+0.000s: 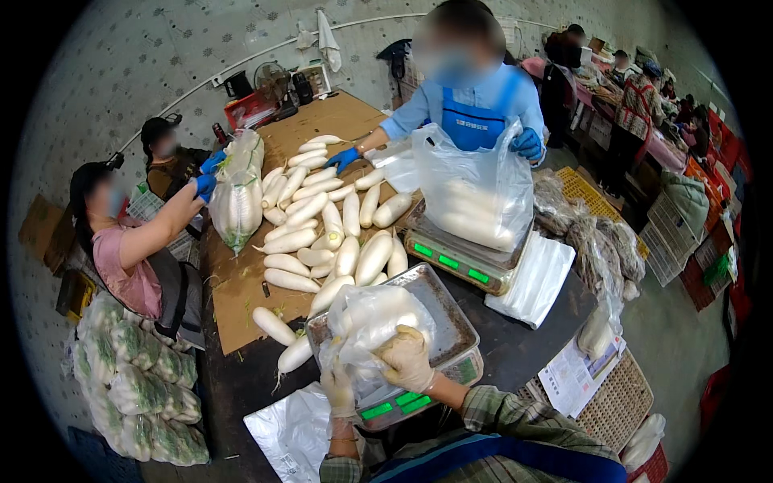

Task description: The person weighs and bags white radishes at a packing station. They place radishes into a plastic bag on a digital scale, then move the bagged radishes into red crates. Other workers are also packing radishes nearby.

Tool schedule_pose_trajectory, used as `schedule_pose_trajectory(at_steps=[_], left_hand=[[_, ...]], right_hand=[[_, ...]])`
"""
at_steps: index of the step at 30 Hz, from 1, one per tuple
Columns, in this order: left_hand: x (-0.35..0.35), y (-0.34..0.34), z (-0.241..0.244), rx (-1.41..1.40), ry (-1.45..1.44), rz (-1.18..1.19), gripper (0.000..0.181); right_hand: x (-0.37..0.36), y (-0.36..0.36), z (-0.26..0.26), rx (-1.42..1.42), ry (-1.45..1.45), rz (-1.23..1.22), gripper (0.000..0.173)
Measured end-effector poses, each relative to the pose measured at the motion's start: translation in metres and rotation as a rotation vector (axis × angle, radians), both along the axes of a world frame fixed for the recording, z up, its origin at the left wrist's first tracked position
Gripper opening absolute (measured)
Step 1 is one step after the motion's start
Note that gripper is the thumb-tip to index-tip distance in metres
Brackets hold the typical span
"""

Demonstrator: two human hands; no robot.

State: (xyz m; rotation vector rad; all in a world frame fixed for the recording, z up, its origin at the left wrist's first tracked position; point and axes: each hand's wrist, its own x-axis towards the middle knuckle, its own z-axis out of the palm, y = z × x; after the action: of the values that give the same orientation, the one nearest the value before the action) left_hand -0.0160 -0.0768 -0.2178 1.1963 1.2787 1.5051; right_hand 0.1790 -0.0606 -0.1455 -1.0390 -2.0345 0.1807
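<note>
My left hand [339, 386], in a thin translucent glove, grips the gathered edge of a clear plastic bag [386, 314] with white radishes inside. The fingers of my right hand [406, 360], gloved likewise, are closed on the same bag's plastic at its near right side. The bag rests on the metal tray [450, 302] of a digital scale [395, 410] with green displays. Loose white radishes [290, 241] lie piled beyond and to the left of the tray. A stack of flat plastic bags [293, 431] lies by my left wrist.
Across the table [531, 350], a co-worker's gloved hand holds up a bag of radishes [477, 211] over a second scale [459, 259]. More flat bags [537, 278] lie beside it. Two co-workers stand at the left near a bagged radish bundle [235, 208]. A woven plastic crate [622, 392] is at right.
</note>
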Motion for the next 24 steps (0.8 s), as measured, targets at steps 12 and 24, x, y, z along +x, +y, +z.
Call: schedule_pose_trajectory(at_steps=[12, 24], left_hand=[[0.018, -0.001, 0.027, -0.1, -0.079, 0.07, 0.035], [0.016, 0.0, 0.022, -0.059, -0.039, 0.101, 0.034]], right_hand=[[0.007, 0.001, -0.011, 0.041, 0.097, 0.06, 0.019], [0.01, 0.002, 0.0, 0.054, 0.113, 0.104, 0.016]])
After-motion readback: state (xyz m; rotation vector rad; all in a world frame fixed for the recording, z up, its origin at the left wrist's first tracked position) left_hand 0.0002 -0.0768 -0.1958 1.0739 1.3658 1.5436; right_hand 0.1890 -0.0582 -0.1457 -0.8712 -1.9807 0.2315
